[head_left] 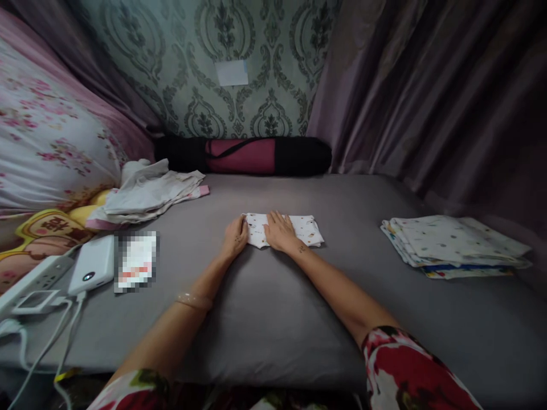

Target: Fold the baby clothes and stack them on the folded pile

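Note:
A small folded white cloth (305,229) with tiny coloured prints lies on the grey bed sheet in front of me. My left hand (236,234) is at its left end, fingers closed together on that edge; the fingertips are partly hidden. Across the middle of the cloth, my right hand (280,231) rests flat with its fingers stretched out.
To the right sits a stack of folded printed cloths (457,242). Crumpled white cloths (149,191) lie at the left, near a power bank (93,265), a power strip (38,279) and cables. A black and maroon long bag (241,156) lies along the wall.

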Tool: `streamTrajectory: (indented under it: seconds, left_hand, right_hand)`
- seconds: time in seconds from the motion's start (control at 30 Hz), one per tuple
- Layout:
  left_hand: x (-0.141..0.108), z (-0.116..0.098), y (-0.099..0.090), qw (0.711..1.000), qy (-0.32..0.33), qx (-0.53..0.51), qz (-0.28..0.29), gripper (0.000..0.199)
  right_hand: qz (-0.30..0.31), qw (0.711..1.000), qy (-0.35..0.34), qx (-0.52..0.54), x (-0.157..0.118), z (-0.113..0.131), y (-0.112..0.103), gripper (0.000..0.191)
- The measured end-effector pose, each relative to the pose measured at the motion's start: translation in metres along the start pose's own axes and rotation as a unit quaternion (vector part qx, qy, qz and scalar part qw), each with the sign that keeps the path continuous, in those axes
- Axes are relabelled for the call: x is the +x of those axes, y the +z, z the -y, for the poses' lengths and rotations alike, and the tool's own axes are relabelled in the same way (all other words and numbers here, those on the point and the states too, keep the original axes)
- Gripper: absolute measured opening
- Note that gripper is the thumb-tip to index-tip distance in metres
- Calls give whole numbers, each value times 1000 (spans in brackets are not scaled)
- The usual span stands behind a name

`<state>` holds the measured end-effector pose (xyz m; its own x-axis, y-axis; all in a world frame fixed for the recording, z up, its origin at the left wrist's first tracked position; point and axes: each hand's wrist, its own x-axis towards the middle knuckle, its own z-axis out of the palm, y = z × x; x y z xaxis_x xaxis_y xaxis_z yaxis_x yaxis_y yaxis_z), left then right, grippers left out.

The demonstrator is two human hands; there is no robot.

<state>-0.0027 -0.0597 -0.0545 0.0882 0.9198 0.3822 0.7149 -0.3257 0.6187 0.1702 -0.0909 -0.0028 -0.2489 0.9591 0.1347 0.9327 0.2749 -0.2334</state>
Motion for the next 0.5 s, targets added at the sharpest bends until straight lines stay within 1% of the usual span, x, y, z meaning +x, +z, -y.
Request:
streamTrajectory:
  seconds: [0.1, 0.23, 0.37, 0.43, 0.5]
  left_hand:
    - [0, 2, -1, 999, -27, -17, -21, 34]
    - [-1, 0, -4, 999, -37, -26, -11, 37]
    - [-2, -6, -6, 998, -51, -36, -21, 37]
    - [-2, -9, -9, 997, -61, -46, -26, 40]
    - [-2, -12, -11, 995, -71, -58, -36, 43]
  right_hand:
    - [-16, 1000, -12, 8, 5, 12, 5, 56]
    - [-5, 1000, -6, 5, 5, 18, 12, 56]
    - [5, 1000, -4, 6, 9, 23, 8, 55]
    - [-8, 1000, -14, 12, 14, 31, 8, 54]
    - [-13, 999, -33, 18, 17, 41, 11, 54]
